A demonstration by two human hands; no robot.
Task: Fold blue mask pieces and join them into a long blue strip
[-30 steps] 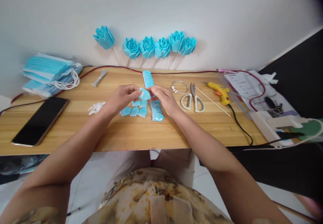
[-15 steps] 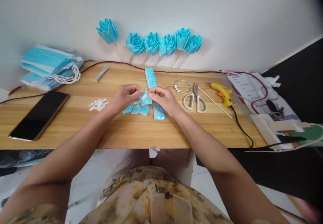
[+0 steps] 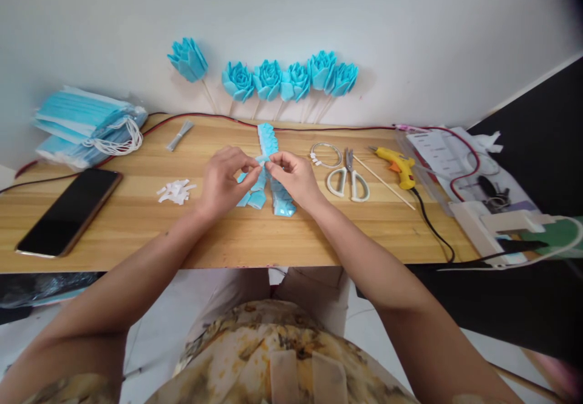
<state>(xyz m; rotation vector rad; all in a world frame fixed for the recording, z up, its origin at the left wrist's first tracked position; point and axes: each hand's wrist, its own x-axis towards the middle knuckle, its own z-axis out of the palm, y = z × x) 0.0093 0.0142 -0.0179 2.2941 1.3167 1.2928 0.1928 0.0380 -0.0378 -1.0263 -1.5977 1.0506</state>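
Closer together than a moment ago over the wood-grain table (image 3: 136,228), the left hand (image 3: 225,180) and right hand (image 3: 297,179) are meeting at frame centre. Above the pleated blue strip (image 3: 268,136) and flat loose petals (image 3: 257,200), both are pinching one small folded blue fabric piece (image 3: 261,172) between thumb and fingertips.

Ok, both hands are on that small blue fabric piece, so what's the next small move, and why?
Probably pinch its crease tight before setting it down: the left hand and right hand both grip the small blue fabric piece by the fingertips above the light wooden table, and the folded blue pieces under it lie flat.
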